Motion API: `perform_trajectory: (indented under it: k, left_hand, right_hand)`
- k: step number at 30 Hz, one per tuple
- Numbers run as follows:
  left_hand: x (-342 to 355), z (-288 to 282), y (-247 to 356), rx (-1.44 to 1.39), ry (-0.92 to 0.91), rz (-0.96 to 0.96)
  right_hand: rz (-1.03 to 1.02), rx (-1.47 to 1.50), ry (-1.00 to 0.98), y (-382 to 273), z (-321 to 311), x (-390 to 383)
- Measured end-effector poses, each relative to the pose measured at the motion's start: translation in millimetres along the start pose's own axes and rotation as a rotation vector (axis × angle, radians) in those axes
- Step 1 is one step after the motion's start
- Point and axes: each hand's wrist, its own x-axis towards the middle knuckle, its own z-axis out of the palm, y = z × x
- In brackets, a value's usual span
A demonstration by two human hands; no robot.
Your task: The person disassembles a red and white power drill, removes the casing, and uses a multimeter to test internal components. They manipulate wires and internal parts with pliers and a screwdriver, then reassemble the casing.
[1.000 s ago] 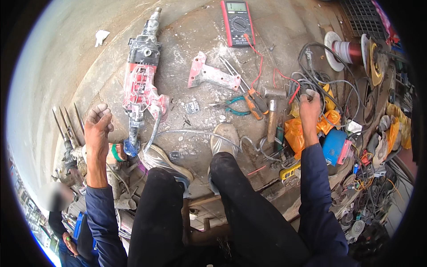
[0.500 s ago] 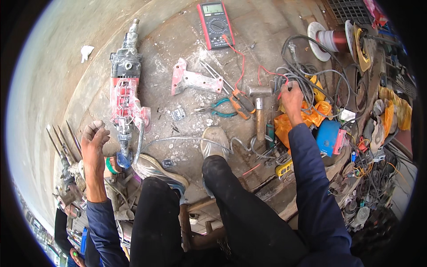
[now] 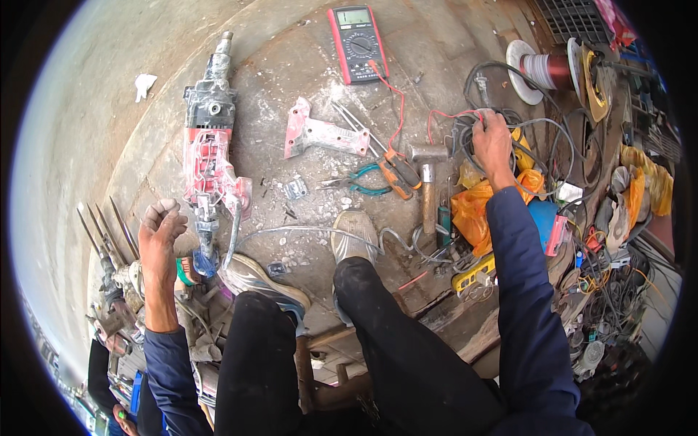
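My right hand (image 3: 493,147) is closed at the coiled grey cables on the right. A red test lead (image 3: 448,114) runs up to its fingers; the probe itself is mostly hidden there. The lead comes from a red-and-black multimeter (image 3: 359,45) lying at the top centre. My left hand (image 3: 161,236) is raised at the left, its fingers curled together, and whatever they may hold is hidden. Just right of it lies an opened, dusty red power tool (image 3: 211,156), its inner wiring exposed. A grey cord (image 3: 291,229) trails from the tool past my shoes.
A dusty red handle cover (image 3: 327,136), pliers (image 3: 367,182), screwdrivers (image 3: 398,174) and a hammer (image 3: 428,192) lie mid-floor. A wire spool (image 3: 523,71) and an orange bag (image 3: 472,218) are at right. Several long pointed rods (image 3: 98,232) stand beside my left hand.
My right hand has moved up and slightly right, farther over the cable coils, drawing the red lead along. My left hand stays raised with curled fingers. The whole view has shifted slightly.
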Motion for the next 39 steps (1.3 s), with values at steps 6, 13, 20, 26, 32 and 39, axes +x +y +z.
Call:
perform_trajectory:
  k: [6,13,20,26,32,39]
  left_hand:
    - [-6.7,8.1,9.2,0.074,-0.011,-0.01]
    - [-17.3,16.1,7.8,0.071,-0.157,-0.171]
    - [-21.5,30.2,15.0,-0.191,-0.253,-0.24]
    - [-22.1,23.0,12.4,-0.289,-0.26,-0.222]
    - [-28.3,24.1,12.1,-0.291,-0.259,-0.26]
    - [-26.1,26.6,12.2,-0.236,-0.245,-0.254]
  right_hand:
    - [-0.117,-0.03,-0.399,17.7,10.7,18.9]
    - [-0.282,-0.24,-0.408,16.4,19.7,32.6]
    - [0.266,0.689,-0.062,58.3,-33.6,49.0]
    - [0.424,0.867,-0.091,-54.9,-53.0,26.5]
    - [0.222,0.512,0.074,-32.2,-34.9,17.0]
    - [0.707,0.865,-0.491,-7.6,16.9,-49.7]
